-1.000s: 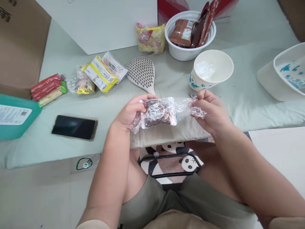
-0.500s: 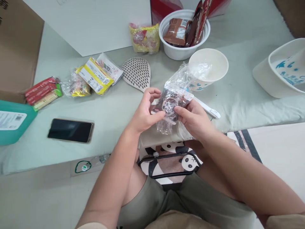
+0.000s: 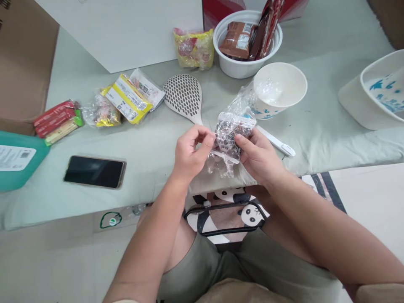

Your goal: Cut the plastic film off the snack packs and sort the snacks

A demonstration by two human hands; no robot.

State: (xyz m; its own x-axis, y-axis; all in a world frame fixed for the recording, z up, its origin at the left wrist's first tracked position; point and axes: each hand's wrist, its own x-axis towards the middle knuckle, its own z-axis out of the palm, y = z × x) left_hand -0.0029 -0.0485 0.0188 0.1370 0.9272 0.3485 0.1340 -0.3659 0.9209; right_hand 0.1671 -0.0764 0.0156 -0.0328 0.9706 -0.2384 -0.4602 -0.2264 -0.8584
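Note:
My right hand (image 3: 260,153) grips a dark snack packet (image 3: 227,136) with white print, its thumb pressed on the front. Crinkled clear plastic wrap (image 3: 243,99) spreads around the packet, reaching up to the paper cup (image 3: 284,84) and down towards the table's front edge. At the packet's left edge, my left hand (image 3: 194,149) has its thumb and forefinger pinched together on the wrapping. Just beyond that hand lies a slotted skimmer (image 3: 183,96), its handle partly hidden. A white strip-like tool (image 3: 277,143) sticks out behind my right hand.
Snack packs (image 3: 128,99) and red bars (image 3: 58,120) lie to the left, above a phone (image 3: 94,171). A white bowl (image 3: 248,69) of snacks and a yellow packet (image 3: 194,48) stand at the back. A plastic-looking container (image 3: 356,99) sits right, a green jug (image 3: 19,172) left.
My left hand has drawn back slightly from the packet's front, its fingers now pinched at the left edge. The packet has turned a little in my right hand. The view has shifted slightly.

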